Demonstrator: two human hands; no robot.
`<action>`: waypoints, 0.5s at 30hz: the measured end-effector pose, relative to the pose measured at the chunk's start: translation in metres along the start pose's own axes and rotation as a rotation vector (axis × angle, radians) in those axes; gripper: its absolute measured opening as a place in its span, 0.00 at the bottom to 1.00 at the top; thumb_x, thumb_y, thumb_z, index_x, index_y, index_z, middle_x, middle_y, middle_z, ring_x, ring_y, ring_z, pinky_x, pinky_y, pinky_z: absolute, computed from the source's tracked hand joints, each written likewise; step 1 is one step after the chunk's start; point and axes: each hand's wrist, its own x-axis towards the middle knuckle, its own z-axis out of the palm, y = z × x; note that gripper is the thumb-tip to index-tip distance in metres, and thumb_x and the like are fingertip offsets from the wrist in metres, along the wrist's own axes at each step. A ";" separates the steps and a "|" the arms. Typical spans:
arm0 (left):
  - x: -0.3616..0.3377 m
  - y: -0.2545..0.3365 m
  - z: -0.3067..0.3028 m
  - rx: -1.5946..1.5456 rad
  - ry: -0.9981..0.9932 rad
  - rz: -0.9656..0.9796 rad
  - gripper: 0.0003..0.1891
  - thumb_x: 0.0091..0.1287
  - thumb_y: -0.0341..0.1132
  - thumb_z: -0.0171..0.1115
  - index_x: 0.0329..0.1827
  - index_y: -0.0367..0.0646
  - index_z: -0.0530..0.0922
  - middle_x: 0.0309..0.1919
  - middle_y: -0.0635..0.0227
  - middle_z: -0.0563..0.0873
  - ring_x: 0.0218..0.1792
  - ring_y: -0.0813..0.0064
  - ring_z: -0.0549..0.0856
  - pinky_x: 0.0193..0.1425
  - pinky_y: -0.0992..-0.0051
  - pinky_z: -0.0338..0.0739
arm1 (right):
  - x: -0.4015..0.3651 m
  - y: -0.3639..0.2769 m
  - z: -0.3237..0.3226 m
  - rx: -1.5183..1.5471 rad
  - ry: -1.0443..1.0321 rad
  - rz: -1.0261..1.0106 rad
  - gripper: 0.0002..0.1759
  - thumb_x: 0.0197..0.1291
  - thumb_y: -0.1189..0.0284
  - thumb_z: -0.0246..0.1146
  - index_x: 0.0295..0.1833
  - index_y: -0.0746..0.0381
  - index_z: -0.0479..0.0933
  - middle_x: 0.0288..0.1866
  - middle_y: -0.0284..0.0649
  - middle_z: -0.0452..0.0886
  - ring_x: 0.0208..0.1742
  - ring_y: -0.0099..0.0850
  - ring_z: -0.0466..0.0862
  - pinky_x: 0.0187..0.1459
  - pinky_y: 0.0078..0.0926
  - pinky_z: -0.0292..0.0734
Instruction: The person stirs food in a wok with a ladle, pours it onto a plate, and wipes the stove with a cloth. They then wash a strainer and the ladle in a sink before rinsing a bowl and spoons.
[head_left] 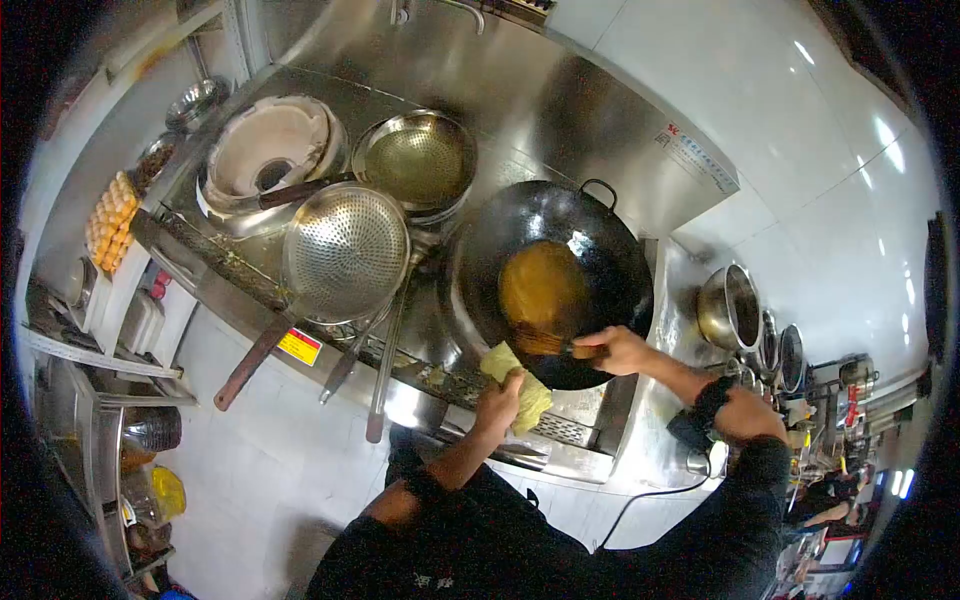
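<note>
The right hand point(618, 350) grips a brush point(545, 342) in a black wok point(615, 255); the left hand point(497, 402), beside it, clutches a yellow cloth point(520, 385).

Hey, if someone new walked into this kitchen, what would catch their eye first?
Probably the big black wok on the stove, with brown liquid in it and the right hand holding a wok brush there. By its near rim, the left hand grips a yellow-green cloth. Left of the wok, a large shiny perforated strainer stands out too.
</note>
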 end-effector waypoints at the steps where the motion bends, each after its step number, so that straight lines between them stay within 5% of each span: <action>1: 0.001 0.005 -0.001 0.043 0.006 -0.021 0.30 0.62 0.57 0.52 0.39 0.31 0.77 0.31 0.51 0.82 0.35 0.58 0.82 0.40 0.62 0.72 | -0.008 0.003 -0.012 -0.241 -0.016 0.084 0.26 0.43 0.73 0.59 0.53 0.46 0.78 0.48 0.46 0.80 0.48 0.41 0.81 0.55 0.34 0.73; 3: -0.004 0.011 -0.004 -0.012 -0.073 -0.069 0.29 0.60 0.55 0.53 0.40 0.30 0.77 0.33 0.48 0.82 0.37 0.56 0.82 0.42 0.63 0.72 | 0.015 0.027 -0.022 -0.495 0.042 0.294 0.17 0.50 0.62 0.58 0.48 0.37 0.78 0.42 0.45 0.80 0.45 0.46 0.81 0.52 0.42 0.75; 5: -0.006 0.013 -0.001 -0.113 -0.067 -0.020 0.28 0.59 0.53 0.54 0.41 0.29 0.77 0.34 0.47 0.82 0.38 0.55 0.81 0.42 0.62 0.72 | 0.062 0.063 -0.019 -0.633 0.224 0.289 0.17 0.45 0.60 0.63 0.40 0.57 0.79 0.41 0.49 0.80 0.46 0.45 0.81 0.48 0.41 0.78; 6: -0.004 0.011 -0.001 -0.074 -0.047 -0.012 0.27 0.58 0.52 0.55 0.41 0.29 0.77 0.34 0.47 0.82 0.38 0.55 0.81 0.43 0.62 0.72 | 0.068 0.019 -0.030 -0.531 0.270 0.372 0.19 0.43 0.62 0.64 0.39 0.64 0.78 0.40 0.51 0.80 0.45 0.46 0.81 0.47 0.41 0.78; 7: 0.000 0.008 -0.001 -0.033 -0.027 -0.005 0.26 0.58 0.50 0.55 0.41 0.29 0.77 0.34 0.47 0.82 0.38 0.54 0.81 0.43 0.62 0.73 | 0.088 0.015 -0.020 -0.475 0.392 0.407 0.19 0.42 0.65 0.64 0.40 0.63 0.77 0.41 0.51 0.80 0.44 0.46 0.81 0.46 0.41 0.78; 8: 0.004 0.004 0.000 0.009 -0.009 0.003 0.25 0.57 0.49 0.56 0.41 0.30 0.76 0.34 0.46 0.82 0.38 0.54 0.81 0.43 0.62 0.73 | 0.120 0.051 0.005 -0.382 0.467 0.323 0.19 0.42 0.67 0.63 0.41 0.64 0.76 0.41 0.51 0.80 0.43 0.48 0.81 0.46 0.41 0.78; 10: 0.013 -0.023 0.014 -0.141 0.004 0.041 0.24 0.56 0.47 0.57 0.39 0.30 0.77 0.33 0.46 0.82 0.38 0.53 0.82 0.43 0.62 0.73 | 0.108 0.008 0.020 -0.264 0.517 0.073 0.25 0.41 0.70 0.60 0.51 0.59 0.76 0.40 0.54 0.79 0.42 0.49 0.80 0.45 0.40 0.77; 15: -0.013 -0.011 0.017 -0.210 -0.082 0.005 0.21 0.55 0.45 0.59 0.36 0.30 0.78 0.32 0.48 0.83 0.36 0.53 0.82 0.41 0.62 0.73 | 0.005 0.004 0.023 0.068 0.184 -0.162 0.32 0.40 0.80 0.59 0.58 0.53 0.73 0.46 0.47 0.81 0.45 0.42 0.82 0.52 0.30 0.75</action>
